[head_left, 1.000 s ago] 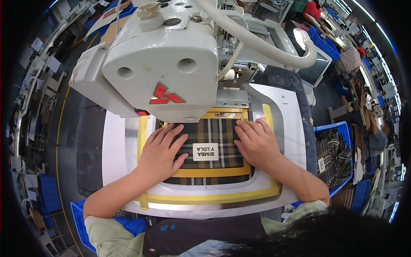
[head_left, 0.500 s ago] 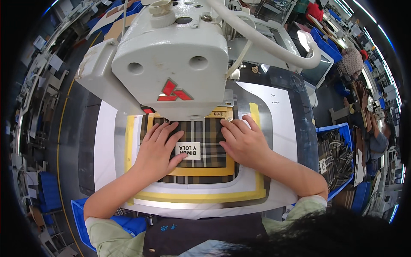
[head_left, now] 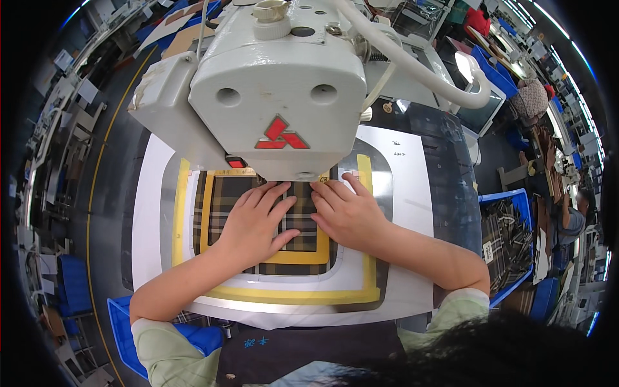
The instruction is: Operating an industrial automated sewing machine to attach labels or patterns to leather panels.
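Note:
My left hand [head_left: 258,226] and my right hand [head_left: 345,213] lie spread, fingertips down, on dark plaid fabric [head_left: 300,226] inside a yellow inner frame [head_left: 293,257]. The fabric sits in a white-and-metal template bordered with yellow tape [head_left: 284,297], on a white sheet [head_left: 409,193]. Both sets of fingertips are at the lower edge of a white sewing machine head [head_left: 277,97] with a red emblem; its needle area is hidden from view. The small white label on the fabric does not show now; my left hand is over that area.
Blue baskets stand at right [head_left: 525,238], with plaid pieces [head_left: 506,229], and at lower left [head_left: 122,329]. A grey hose [head_left: 432,71] arches over the machine's right. Co-workers sit at right [head_left: 567,219] and upper right [head_left: 477,19]. An aisle [head_left: 106,193] runs along the left.
Both hands and the template with its fabric have slid left. The machine head appears further right in view. The white label, visible earlier, is now out of sight at my left hand.

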Available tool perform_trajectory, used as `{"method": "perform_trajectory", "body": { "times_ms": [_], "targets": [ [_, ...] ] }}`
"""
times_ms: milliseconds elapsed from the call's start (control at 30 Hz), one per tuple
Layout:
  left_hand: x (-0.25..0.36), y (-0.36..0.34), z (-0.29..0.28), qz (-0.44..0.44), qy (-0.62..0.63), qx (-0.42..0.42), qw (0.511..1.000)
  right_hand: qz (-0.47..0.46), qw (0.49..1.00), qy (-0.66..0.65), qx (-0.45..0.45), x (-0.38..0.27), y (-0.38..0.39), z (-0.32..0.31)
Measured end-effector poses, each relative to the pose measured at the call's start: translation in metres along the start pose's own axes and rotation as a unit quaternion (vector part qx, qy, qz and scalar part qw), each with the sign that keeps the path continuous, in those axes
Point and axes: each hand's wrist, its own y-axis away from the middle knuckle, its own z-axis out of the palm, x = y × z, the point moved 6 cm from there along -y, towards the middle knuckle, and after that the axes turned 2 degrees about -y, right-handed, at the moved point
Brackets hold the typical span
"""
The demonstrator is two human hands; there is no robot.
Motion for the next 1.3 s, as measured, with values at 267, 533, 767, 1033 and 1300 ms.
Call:
{"method": "perform_trajectory", "body": {
  "times_ms": [267, 533, 767, 1033, 1300],
  "targets": [
    [-0.01, 0.014, 0.003, -0.035, -0.002, 0.01, 0.999, -0.02, 1.0, -0.012, 0.003, -0.011, -0.006, 0.013],
    [-0.01, 0.018, 0.011, -0.043, 0.031, 0.023, 0.998, -0.002, 0.996, -0.09, 0.017, -0.008, 0.006, 0.014],
    [-0.015, 0.023, 0.019, 0.005, 0.089, 0.007, 0.996, -0.08, 0.989, -0.12, -0.011, -0.052, 0.035, 0.011],
    [-0.011, 0.028, 0.025, 0.074, 0.095, -0.059, 0.991, -0.119, 0.989, -0.083, -0.01, -0.069, 0.039, 0.012],
    [-0.005, 0.033, 0.022, 0.099, 0.086, -0.085, 0.988, -0.115, 0.987, -0.113, -0.012, -0.071, 0.038, 0.014]
  ]
}}
